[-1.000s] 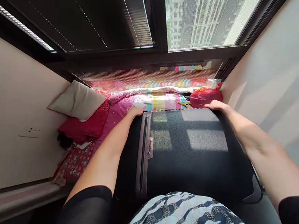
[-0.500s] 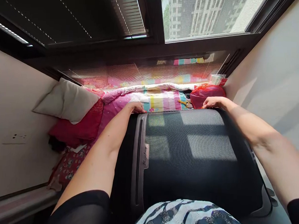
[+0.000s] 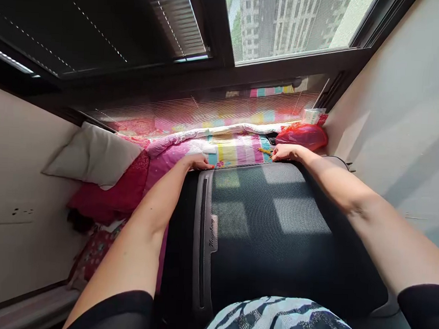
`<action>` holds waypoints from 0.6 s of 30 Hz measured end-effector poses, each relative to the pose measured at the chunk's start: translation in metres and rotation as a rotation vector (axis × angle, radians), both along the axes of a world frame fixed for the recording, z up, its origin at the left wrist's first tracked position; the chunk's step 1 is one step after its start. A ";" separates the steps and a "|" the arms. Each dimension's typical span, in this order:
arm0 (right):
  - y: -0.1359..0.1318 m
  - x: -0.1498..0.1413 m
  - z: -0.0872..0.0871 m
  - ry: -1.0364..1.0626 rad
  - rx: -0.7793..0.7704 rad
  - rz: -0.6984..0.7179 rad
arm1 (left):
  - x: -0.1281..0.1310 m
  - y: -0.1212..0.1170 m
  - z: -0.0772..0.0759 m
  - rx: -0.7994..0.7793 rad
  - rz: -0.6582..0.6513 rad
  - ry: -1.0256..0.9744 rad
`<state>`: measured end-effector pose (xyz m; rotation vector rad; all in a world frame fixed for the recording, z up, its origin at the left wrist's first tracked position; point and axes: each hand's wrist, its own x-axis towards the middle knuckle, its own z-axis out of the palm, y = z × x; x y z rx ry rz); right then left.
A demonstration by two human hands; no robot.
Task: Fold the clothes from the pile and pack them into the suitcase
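Observation:
A large dark fabric suitcase (image 3: 260, 235) lies in front of me, with a brown-trimmed zip pocket (image 3: 202, 242) and a name tag down its left side. At its far left corner, my left hand (image 3: 197, 161) is closed on the edge, a red-nailed finger lying along the rim. My right hand (image 3: 284, 152) is farther right on the same far edge, its fingers pinched together. What they hold is hidden behind the rim. Just left of these fingers, a small yellow item (image 3: 265, 151) rests on the striped bedding (image 3: 232, 150).
A red translucent bag (image 3: 302, 136) sits by the right wall (image 3: 409, 120). On the left, a pale pillow (image 3: 95, 153) leans over red bedding (image 3: 107, 200). Dark-framed windows with blinds (image 3: 97, 25) rise beyond the bedding. Patterned cloth (image 3: 288, 323) covers my lap against the suitcase.
My right hand has slid left along the suitcase's far edge, away from the red bag. My left hand stays at the far left corner. The view has shifted slightly.

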<state>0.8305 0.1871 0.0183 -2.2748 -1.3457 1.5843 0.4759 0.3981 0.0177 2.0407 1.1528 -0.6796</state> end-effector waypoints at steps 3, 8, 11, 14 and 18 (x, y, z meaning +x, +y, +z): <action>0.002 -0.007 0.005 -0.057 -0.010 0.009 | 0.010 -0.007 -0.002 0.023 -0.042 0.050; -0.007 -0.004 0.011 -0.128 0.024 -0.050 | 0.006 -0.021 -0.009 0.176 0.040 -0.031; -0.011 -0.002 0.012 -0.124 0.041 -0.061 | -0.005 -0.028 -0.010 0.144 0.253 -0.135; -0.011 -0.004 0.011 -0.119 0.038 -0.072 | -0.009 -0.030 -0.008 0.081 0.290 -0.164; -0.009 -0.008 0.008 -0.119 0.060 -0.129 | -0.007 -0.026 -0.003 0.118 0.258 -0.150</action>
